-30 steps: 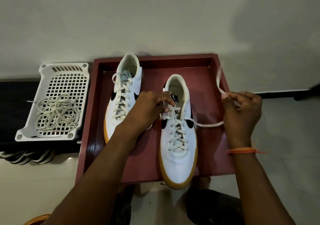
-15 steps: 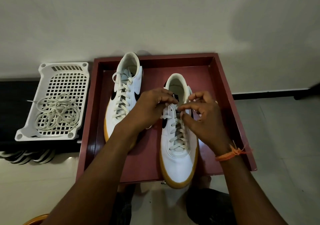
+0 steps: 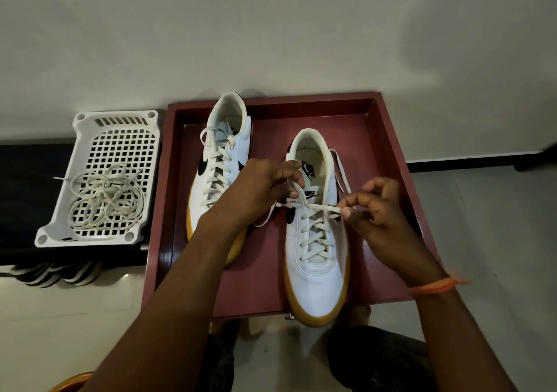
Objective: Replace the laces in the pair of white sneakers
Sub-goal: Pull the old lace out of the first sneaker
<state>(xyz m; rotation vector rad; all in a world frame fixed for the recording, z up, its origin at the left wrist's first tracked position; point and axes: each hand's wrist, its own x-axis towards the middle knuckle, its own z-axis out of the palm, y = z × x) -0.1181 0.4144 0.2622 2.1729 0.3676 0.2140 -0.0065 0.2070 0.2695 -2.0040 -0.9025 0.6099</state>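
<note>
Right hand, half a second ago over the right sneaker in the tray, now sits off its side, fingers pinching the lace. Left hand pinches the other strand. Top crossing being tightened; lacing near complete.

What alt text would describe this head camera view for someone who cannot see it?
A person's left hand and right hand pinch the lace ends of the right-side white sneaker in a red tray, beside a laced sneaker; spare laces fill a white basket.
</note>
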